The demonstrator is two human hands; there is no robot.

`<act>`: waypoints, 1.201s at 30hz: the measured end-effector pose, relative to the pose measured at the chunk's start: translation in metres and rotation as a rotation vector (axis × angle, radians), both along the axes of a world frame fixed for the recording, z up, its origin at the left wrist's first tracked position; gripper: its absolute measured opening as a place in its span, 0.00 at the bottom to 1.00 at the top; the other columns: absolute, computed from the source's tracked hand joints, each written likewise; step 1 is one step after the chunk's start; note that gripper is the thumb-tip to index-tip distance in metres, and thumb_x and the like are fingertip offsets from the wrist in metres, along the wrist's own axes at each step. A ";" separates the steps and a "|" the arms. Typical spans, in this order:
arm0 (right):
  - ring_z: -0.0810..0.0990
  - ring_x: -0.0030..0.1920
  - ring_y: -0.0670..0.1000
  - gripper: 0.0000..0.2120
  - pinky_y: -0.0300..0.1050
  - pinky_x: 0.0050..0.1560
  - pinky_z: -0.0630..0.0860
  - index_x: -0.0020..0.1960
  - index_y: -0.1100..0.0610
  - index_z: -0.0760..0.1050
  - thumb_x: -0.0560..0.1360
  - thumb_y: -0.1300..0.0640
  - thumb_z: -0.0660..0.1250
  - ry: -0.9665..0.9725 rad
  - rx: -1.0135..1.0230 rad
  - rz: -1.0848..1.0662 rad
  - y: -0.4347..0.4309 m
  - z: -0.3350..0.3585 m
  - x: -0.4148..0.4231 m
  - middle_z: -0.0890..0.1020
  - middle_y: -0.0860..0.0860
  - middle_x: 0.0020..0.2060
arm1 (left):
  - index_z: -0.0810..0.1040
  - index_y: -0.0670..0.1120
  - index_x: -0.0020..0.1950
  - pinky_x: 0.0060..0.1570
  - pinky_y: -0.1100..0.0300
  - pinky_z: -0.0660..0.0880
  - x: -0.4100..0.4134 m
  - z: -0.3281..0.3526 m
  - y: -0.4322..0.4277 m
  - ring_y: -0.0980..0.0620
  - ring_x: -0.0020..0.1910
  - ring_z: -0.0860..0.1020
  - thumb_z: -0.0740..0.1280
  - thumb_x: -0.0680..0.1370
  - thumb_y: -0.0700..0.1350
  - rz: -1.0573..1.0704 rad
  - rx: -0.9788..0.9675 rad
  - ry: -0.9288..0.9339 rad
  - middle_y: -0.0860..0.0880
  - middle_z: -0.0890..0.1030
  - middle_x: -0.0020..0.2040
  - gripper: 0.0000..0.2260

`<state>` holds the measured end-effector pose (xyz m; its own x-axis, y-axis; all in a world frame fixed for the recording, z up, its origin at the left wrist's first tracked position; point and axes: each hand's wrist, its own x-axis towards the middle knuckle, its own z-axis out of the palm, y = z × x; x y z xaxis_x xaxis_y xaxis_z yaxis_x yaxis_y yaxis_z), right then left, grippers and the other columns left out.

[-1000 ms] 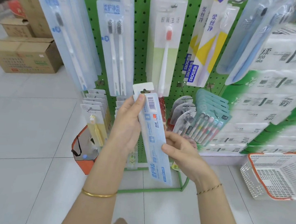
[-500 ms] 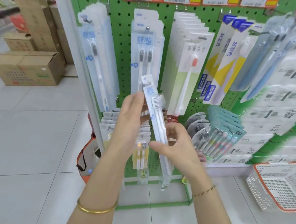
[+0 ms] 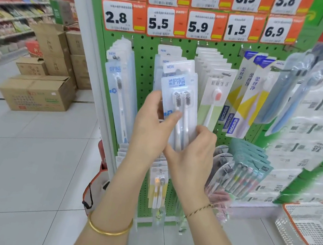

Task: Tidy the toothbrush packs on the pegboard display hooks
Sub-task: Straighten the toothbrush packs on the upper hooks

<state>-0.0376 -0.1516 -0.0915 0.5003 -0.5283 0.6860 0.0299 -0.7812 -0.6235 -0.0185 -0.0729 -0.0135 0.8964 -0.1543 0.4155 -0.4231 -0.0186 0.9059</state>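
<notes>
A clear twin toothbrush pack (image 3: pixel 178 87) with a blue label faces me, raised in front of the green pegboard (image 3: pixel 144 62). My left hand (image 3: pixel 152 125) grips its left edge, thumb across the front. My right hand (image 3: pixel 191 151) holds its lower right part from below. The pack's top overlaps the row of matching packs (image 3: pixel 166 53) hanging on the second hook. Single-brush packs (image 3: pixel 118 87) hang to the left, and white-and-green packs (image 3: pixel 215 84) hang to the right.
Price tags (image 3: pixel 159 21) line the top of the board. Yellow-and-white packs (image 3: pixel 248 96) and blue brushes (image 3: pixel 291 96) hang further right. Multi-colour brush packs (image 3: pixel 248 171) fill the lower row. Cardboard boxes (image 3: pixel 37 91) sit on the floor left, a white basket (image 3: pixel 311 228) right.
The pack was turned from its back and edge to face me and lifted up to the second hook's row. My view rose, bringing the price tags in.
</notes>
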 end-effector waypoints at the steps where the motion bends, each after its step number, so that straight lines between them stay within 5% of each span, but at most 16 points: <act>1: 0.72 0.46 0.55 0.35 0.47 0.38 0.73 0.58 0.59 0.64 0.63 0.36 0.68 -0.010 -0.019 -0.002 0.001 0.002 0.002 0.71 0.54 0.47 | 0.73 0.56 0.49 0.55 0.52 0.77 0.003 0.002 0.000 0.52 0.49 0.80 0.68 0.75 0.36 0.010 -0.011 0.000 0.54 0.80 0.47 0.14; 5: 0.73 0.44 0.57 0.34 0.48 0.38 0.73 0.56 0.60 0.64 0.64 0.34 0.64 -0.020 -0.057 -0.033 0.004 0.008 0.009 0.72 0.55 0.45 | 0.72 0.51 0.55 0.52 0.56 0.78 0.013 0.006 0.000 0.55 0.47 0.81 0.68 0.76 0.38 0.052 -0.032 0.011 0.54 0.81 0.47 0.13; 28: 0.74 0.39 0.58 0.33 0.46 0.34 0.68 0.52 0.63 0.69 0.65 0.34 0.57 0.066 -0.054 -0.069 0.005 0.005 0.045 0.73 0.55 0.41 | 0.69 0.47 0.54 0.44 0.62 0.73 0.046 -0.003 -0.011 0.59 0.40 0.75 0.67 0.78 0.42 0.238 0.174 -0.039 0.55 0.77 0.45 0.08; 32: 0.75 0.40 0.59 0.33 0.47 0.36 0.71 0.54 0.64 0.69 0.65 0.36 0.63 0.110 -0.075 -0.042 0.004 0.003 0.047 0.75 0.56 0.42 | 0.69 0.48 0.54 0.39 0.69 0.71 0.052 -0.003 -0.009 0.62 0.38 0.74 0.66 0.78 0.42 0.240 0.203 -0.027 0.56 0.76 0.45 0.08; 36: 0.76 0.48 0.59 0.30 0.50 0.43 0.75 0.60 0.64 0.69 0.68 0.46 0.73 0.124 -0.080 0.028 -0.001 0.008 0.038 0.76 0.57 0.49 | 0.70 0.45 0.53 0.42 0.60 0.73 0.055 -0.002 -0.007 0.51 0.42 0.74 0.66 0.79 0.42 0.242 0.262 -0.022 0.46 0.77 0.48 0.06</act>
<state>0.0005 -0.1529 -0.0834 0.5980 -0.4588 0.6572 -0.0209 -0.8286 -0.5595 0.0363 -0.0801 -0.0159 0.9114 -0.0428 0.4093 -0.3973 -0.3510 0.8479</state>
